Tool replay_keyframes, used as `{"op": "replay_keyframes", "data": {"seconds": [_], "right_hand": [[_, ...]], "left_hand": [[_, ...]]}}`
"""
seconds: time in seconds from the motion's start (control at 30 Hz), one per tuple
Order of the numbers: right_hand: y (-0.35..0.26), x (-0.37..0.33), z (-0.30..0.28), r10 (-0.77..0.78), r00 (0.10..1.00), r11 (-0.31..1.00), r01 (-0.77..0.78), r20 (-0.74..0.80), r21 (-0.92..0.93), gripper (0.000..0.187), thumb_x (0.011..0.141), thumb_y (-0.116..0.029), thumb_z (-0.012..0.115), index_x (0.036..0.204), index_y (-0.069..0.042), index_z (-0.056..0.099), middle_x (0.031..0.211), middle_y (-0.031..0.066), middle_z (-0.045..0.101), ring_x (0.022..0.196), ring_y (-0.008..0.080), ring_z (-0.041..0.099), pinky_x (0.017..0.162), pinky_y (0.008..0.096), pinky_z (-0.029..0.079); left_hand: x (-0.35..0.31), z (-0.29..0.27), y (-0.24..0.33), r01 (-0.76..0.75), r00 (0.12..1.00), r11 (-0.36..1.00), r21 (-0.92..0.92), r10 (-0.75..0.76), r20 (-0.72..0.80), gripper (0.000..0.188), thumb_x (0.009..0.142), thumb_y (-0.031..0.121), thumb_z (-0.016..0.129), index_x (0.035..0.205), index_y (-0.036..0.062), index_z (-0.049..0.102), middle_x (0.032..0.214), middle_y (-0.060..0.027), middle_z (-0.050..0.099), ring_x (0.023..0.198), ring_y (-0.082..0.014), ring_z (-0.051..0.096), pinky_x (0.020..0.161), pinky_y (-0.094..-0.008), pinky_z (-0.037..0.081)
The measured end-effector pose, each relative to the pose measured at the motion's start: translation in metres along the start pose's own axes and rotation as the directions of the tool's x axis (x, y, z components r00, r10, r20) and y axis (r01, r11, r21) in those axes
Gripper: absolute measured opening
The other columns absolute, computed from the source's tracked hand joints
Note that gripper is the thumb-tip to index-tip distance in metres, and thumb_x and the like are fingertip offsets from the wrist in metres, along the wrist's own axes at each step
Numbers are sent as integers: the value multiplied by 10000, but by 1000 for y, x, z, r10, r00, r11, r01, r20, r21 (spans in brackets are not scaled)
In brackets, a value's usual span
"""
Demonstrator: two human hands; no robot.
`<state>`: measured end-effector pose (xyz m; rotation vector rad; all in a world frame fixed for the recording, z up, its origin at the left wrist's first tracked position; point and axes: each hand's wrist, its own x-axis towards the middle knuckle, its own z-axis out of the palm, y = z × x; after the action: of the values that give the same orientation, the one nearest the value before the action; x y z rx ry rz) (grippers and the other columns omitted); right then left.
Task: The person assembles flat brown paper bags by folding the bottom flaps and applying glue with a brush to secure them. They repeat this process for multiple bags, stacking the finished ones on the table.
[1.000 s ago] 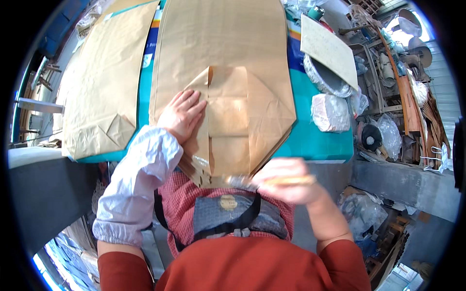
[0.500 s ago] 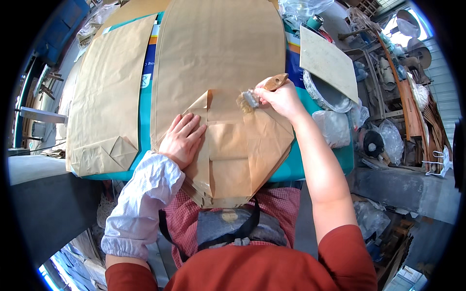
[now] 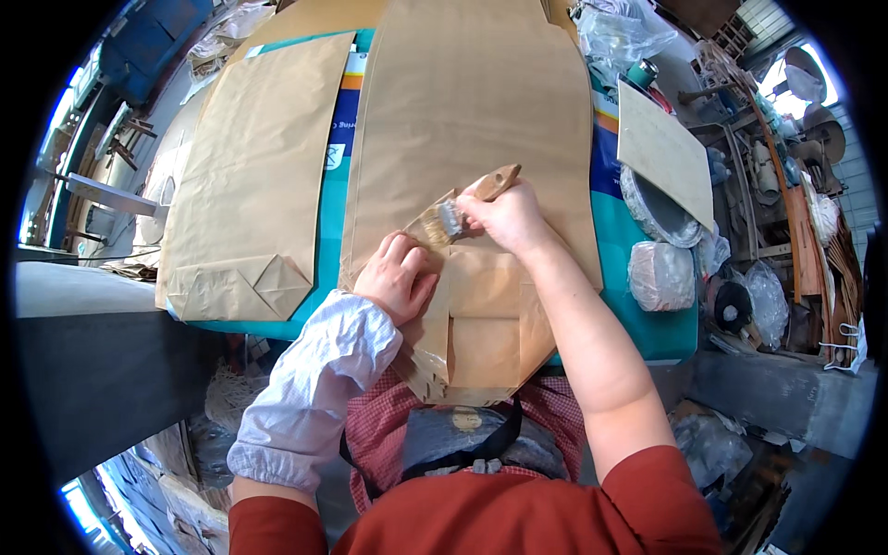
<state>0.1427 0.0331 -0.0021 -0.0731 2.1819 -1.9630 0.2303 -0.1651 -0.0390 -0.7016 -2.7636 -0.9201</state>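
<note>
Paintbrush with a wooden handle and pale bristles is gripped in the right hand, fingers closed around the metal band, bristles touching the folded end of the middle brown paper sack. Half a second ago, in the same head view, the brush was further to the right on the fold; it has now swept left, so that its bristles lie just beside the left hand. A second ago the right hand was low, near the person's chest, off the paper.

The left hand has stayed pressed flat on the fold, fingers spread open and holding nothing; its forearm wears a white sleeve cover.

Two paper sacks can be counted on the turquoise surface: the middle one being brushed and a second sack lying flat to the left, its bottom already folded into a diamond shape. One brush, two hands.

To the right lie a flat tan board over a round foil-lined bowl, and a plastic-wrapped bundle. The far ends of both sacks are cut off by the upper rim, and the clutter at the right edge is too bent and crowded to make out.
</note>
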Motion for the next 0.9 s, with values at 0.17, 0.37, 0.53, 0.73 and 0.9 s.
{"op": "replay_keyframes", "data": {"seconds": [0.17, 0.37, 0.53, 0.73, 0.9], "right_hand": [[-23, -39, -62, -326, 937, 924, 287, -129, -254, 124, 808, -32, 710, 928, -4, 694, 816, 120, 685, 743, 195, 670, 669, 305, 523], [-30, -125, -170, -583, 813, 495, 353, -2, -794, 293, 801, -21, 692, 1092, -35, 662, 979, 140, 628, 850, 311, 644, 734, 364, 524], [21, -161, -297, -498, 823, -32, 296, 272, -955, 366, 736, -37, 679, 1101, -62, 669, 1064, 116, 617, 961, 298, 619, 790, 379, 517], [-15, -154, -202, -250, 961, 573, 243, 116, -783, 251, 767, -95, 728, 1009, -38, 692, 970, 116, 635, 956, 298, 601, 806, 372, 490], [42, -58, -131, 28, 998, 827, 11, 60, -562, 261, 821, -87, 696, 1025, 55, 615, 940, 136, 665, 864, 237, 627, 779, 336, 508]], "left_hand": [[14, 1, 8, -90, 996, 994, -61, 88, -35, 293, 729, 124, 714, 986, 38, 601, 1072, -170, 562, 1071, -379, 529, 910, -437, 465], [9, -4, 12, -87, 992, 995, -54, 81, -100, 219, 699, 50, 669, 904, 29, 594, 1009, -173, 572, 997, -377, 556, 869, -443, 463], [11, 7, 11, -76, 996, 995, 67, 79, -44, 302, 704, 68, 672, 980, 9, 565, 1079, -189, 549, 1087, -399, 513, 922, -445, 447], [36, -20, 2, 127, 978, 988, 88, -139, 153, 308, 770, 104, 656, 1053, 45, 549, 1015, -150, 542, 1010, -366, 535, 856, -426, 464], [95, -19, -41, 365, 860, 931, -7, -335, 385, 498, 605, 101, 774, 1064, 29, 594, 862, -130, 630, 832, -324, 630, 725, -360, 522]]}}
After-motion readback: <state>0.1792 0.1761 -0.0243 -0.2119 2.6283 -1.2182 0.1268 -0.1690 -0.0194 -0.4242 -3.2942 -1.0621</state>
